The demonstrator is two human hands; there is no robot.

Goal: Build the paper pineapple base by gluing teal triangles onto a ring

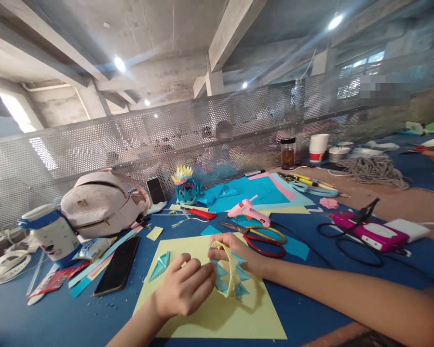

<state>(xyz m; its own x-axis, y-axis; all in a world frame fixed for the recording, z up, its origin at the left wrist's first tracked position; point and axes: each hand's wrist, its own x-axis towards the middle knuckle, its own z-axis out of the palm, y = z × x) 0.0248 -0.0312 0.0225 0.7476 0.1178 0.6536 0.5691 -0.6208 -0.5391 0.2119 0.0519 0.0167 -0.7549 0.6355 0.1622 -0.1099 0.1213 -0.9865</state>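
Note:
Both my hands meet over a yellow paper sheet (pixel 217 313) lying on the blue table (pixel 58 318). My left hand (pixel 184 286) is curled, its fingers pinching the left side of a folded yellow-and-teal paper ring (pixel 231 277). My right hand (pixel 235 248) grips the ring's top from behind. A single folded teal paper piece (pixel 161 265) lies on the sheet to the left of my left hand.
A black phone (pixel 117 265) lies left of the sheet. Scissors (pixel 260 236), a pink glue gun (pixel 248 212), coloured paper sheets (pixel 271 193), a finished paper flower (pixel 186 188), a pink backpack (pixel 101 202) and a mug (pixel 52 233) stand beyond. A perforated metal screen (pixel 130 140) backs the table.

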